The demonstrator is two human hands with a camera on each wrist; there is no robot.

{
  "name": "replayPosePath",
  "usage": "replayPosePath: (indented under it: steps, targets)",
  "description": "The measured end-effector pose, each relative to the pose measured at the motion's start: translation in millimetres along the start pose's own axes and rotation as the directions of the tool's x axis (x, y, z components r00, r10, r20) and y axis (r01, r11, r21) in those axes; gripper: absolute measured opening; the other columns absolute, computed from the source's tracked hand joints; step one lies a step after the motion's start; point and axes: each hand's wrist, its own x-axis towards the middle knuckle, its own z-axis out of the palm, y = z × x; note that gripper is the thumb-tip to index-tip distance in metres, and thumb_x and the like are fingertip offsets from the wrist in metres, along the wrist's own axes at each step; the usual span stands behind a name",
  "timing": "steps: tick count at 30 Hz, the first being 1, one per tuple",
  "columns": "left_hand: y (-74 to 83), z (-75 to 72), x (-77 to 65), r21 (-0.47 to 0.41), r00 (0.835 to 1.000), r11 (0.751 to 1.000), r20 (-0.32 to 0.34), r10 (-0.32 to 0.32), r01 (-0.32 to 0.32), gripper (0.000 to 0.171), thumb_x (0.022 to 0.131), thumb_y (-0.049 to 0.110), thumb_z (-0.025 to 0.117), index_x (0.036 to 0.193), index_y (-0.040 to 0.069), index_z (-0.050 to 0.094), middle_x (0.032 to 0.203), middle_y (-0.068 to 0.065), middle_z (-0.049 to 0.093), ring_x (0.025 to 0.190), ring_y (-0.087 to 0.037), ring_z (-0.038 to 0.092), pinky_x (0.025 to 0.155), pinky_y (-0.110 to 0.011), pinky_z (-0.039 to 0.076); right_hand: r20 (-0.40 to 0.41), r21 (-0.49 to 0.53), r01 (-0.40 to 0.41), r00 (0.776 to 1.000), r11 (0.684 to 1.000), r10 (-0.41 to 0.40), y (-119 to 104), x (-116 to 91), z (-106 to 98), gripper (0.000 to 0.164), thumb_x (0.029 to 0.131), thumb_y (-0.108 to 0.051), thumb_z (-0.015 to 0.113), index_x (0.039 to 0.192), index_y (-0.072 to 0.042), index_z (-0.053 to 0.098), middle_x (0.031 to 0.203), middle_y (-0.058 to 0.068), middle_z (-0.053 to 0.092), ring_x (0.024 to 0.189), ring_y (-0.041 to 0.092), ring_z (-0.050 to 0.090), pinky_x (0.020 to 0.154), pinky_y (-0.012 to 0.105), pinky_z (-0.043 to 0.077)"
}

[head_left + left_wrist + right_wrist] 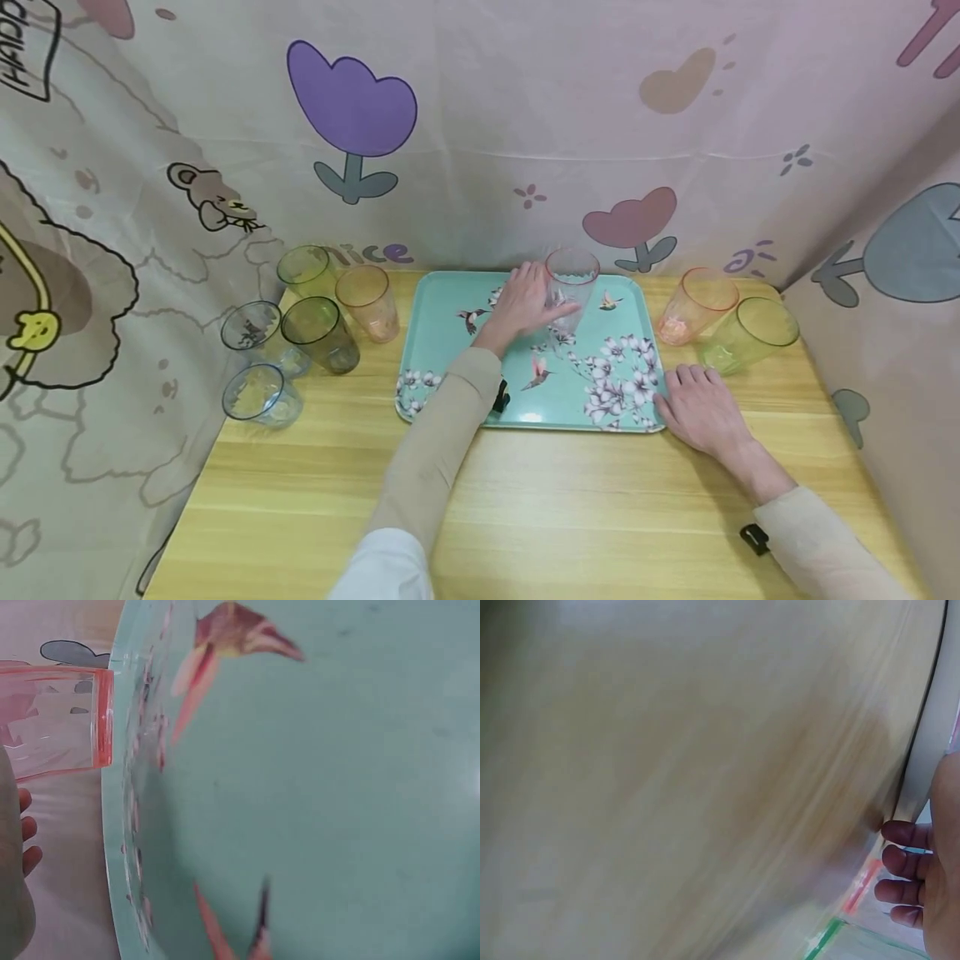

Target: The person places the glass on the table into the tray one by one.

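Note:
A clear glass with a pink rim point(573, 287) stands upright near the back of the turquoise tray point(442, 333), which is printed with flowers and hummingbirds. Just left of it is my left hand point(519, 307), fingers extended and thumb stretched across the front of the glass in the head view. In the left wrist view the fingers point(28, 829) show beside the glass point(56, 724), with a gap between. My right hand point(705, 408) lies over the table at the tray's right edge, fingers relaxed and holding nothing. Near its fingertips are an orange-pink glass point(693, 304) and a yellow-green glass point(742, 342).
At the table's left stand a yellow-green glass point(306, 271), an orange glass point(369, 300), a dark olive glass point(322, 333), a dark-rimmed clear glass point(251, 329) and a blue-rimmed glass point(262, 400). A patterned curtain point(480, 167) hangs right behind the wooden table point(585, 517).

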Motion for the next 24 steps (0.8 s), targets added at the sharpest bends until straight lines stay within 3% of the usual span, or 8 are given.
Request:
replayPosePath:
  steps: [6, 17, 24]
  targets:
    - [3.1, -0.3, 10.3, -0.039, 1.000, 0.999, -0.005, -0.026, 0.026, 0.099, 0.092, 0.079, 0.056, 0.156, 0.006, 0.036, 0.141, -0.009, 0.053, 0.129, -0.023, 0.050, 0.116, -0.041, 0.043, -0.013, -0.010, 0.006, 1.000, 1.000, -0.006, 0, -1, 1, 0.036, 0.098, -0.033, 0.062, 0.096, 0.002, 0.058, 0.090, 0.018, 0.061, 0.094, 0.040, 0.062, 0.085, 0.052, 0.045]
    - [5.4, 7.9, 18.3, -0.040, 0.998, 0.998, 0.016, -0.055, 0.056, 0.104, 0.093, 0.079, 0.054, 0.160, 0.003, 0.032, 0.150, -0.011, 0.052, 0.138, -0.026, 0.048, 0.123, -0.044, 0.039, -0.034, -0.007, 0.005, 0.999, 1.000, -0.005, -2, -4, 1, 0.035, 0.097, -0.033, 0.063, 0.093, 0.001, 0.057, 0.086, 0.016, 0.059, 0.090, 0.039, 0.061, 0.084, 0.051, 0.045]
    - [5.7, 11.1, 18.0, -0.043, 0.997, 0.996, 0.025, -0.079, 0.080, 0.099, 0.093, 0.079, 0.055, 0.157, 0.005, 0.035, 0.148, -0.009, 0.052, 0.133, -0.025, 0.047, 0.122, -0.044, 0.039, -0.013, -0.008, -0.002, 1.000, 1.000, 0.002, -1, -3, 1, 0.036, 0.099, -0.033, 0.061, 0.093, 0.002, 0.057, 0.087, 0.017, 0.060, 0.092, 0.039, 0.061, 0.086, 0.052, 0.045]
